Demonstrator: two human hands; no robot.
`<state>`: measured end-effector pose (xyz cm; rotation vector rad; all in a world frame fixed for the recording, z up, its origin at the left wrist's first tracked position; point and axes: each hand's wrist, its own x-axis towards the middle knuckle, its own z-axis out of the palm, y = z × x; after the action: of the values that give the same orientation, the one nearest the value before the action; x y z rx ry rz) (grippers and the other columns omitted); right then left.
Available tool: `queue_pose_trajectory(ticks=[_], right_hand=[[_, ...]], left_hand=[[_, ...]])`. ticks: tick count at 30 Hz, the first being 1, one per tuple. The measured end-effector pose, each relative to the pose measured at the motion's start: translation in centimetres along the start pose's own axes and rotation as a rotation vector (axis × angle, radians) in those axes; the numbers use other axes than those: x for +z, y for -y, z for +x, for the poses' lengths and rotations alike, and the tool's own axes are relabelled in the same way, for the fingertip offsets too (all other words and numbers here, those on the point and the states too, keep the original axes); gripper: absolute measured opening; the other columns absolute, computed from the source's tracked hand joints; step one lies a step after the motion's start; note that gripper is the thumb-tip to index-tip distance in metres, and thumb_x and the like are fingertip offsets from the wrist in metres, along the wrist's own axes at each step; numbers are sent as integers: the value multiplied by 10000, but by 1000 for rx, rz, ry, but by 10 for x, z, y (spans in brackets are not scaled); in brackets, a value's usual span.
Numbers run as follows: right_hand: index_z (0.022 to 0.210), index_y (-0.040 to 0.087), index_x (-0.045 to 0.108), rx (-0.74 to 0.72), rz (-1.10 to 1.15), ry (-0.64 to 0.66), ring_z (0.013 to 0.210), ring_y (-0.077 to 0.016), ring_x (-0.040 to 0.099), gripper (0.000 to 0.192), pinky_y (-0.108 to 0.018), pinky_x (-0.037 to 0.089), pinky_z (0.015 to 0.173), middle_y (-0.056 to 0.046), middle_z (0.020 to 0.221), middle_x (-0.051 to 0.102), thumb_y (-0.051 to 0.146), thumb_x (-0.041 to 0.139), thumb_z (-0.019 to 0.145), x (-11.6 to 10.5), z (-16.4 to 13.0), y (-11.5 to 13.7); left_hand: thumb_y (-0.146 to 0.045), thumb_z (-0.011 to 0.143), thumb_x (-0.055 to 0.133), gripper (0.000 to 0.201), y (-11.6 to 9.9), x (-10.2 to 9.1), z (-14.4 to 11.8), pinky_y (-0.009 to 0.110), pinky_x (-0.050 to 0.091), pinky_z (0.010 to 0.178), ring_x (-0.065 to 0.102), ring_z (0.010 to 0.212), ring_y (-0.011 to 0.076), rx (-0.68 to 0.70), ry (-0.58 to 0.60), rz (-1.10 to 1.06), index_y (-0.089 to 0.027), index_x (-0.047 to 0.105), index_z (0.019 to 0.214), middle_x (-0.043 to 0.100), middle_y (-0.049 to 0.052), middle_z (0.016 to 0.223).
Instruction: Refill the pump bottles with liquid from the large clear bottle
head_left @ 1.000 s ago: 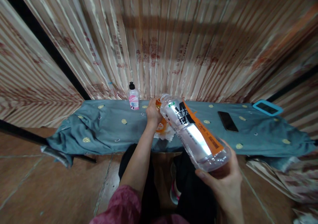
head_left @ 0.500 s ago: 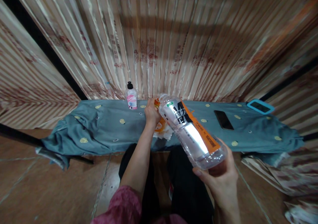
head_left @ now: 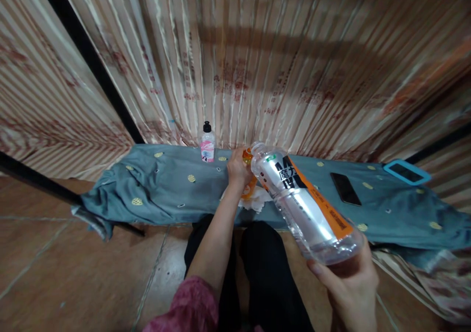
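My right hand [head_left: 348,283] is wrapped round the base of a large clear plastic bottle [head_left: 305,204] with a silver and orange label. The bottle is tilted, its neck pointing down to the left. Beneath that neck, my left hand [head_left: 238,166] grips an orange bottle [head_left: 248,187], which is partly hidden by the hand and the clear bottle. The two bottles' mouths meet or nearly meet; I cannot tell whether they touch. A crumpled white tissue [head_left: 255,203] lies under the orange bottle on the cloth.
A pump bottle [head_left: 208,145] with a black top and pink label stands left of my hands. Farther right, a black phone [head_left: 345,188] and a blue-framed tablet [head_left: 406,172] lie on the grey-blue cloth [head_left: 165,194]. A striped curtain [head_left: 235,52] hangs behind.
The whole view has shifted, so things appear farther right. Both hands keep their hold, and the clear bottle stays tilted over the orange one.
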<state>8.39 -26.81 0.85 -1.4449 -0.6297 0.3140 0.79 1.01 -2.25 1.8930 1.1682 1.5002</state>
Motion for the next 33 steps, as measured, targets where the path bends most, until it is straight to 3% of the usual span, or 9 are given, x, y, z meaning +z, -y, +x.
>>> queue_pose_trajectory(ticks=[4, 9, 15, 20, 33], right_hand=[[1309, 191, 603, 6, -59, -8, 1045, -274, 671, 990, -321, 549, 820, -89, 1191, 680, 388, 973, 412, -4, 3, 0], [1369, 179, 546, 40, -108, -16, 1224, -330, 596, 1023, -426, 485, 1017, -136, 1322, 623, 474, 951, 476, 1, -2, 10], [1408, 173, 515, 75, -93, -25, 1314, -361, 527, 1071, -474, 398, 1116, -144, 1401, 577, 513, 946, 488, 10, -9, 22], [1376, 157, 525, 57, -113, -35, 1217, -328, 580, 1039, -428, 454, 1034, -135, 1321, 616, 522, 943, 496, 10, -9, 21], [1379, 198, 521, 49, -96, -12, 1263, -333, 561, 1007, -406, 481, 1008, -120, 1364, 595, 454, 950, 504, 1, -6, 13]], left_hand=[[-243, 868, 597, 190, -3, 1, 0, 372, 544, 883, 699, 999, 268, -35, 19, 30, -187, 684, 1027, 734, 107, 1028], [-256, 874, 615, 197, -6, 2, 0, 359, 544, 886, 700, 1013, 254, -46, 24, 63, -197, 683, 1049, 737, 97, 1055], [-294, 894, 632, 164, -6, 3, -2, 343, 543, 879, 692, 994, 240, -25, 10, 59, -208, 683, 1025, 732, 86, 1034], [-259, 891, 633, 160, -8, 2, -2, 336, 541, 872, 690, 992, 237, -30, 35, 66, -203, 681, 1033, 733, 86, 1053], [-270, 889, 667, 179, -11, 0, -2, 342, 538, 881, 677, 1002, 238, -51, 44, 77, -196, 670, 1051, 727, 85, 1068]])
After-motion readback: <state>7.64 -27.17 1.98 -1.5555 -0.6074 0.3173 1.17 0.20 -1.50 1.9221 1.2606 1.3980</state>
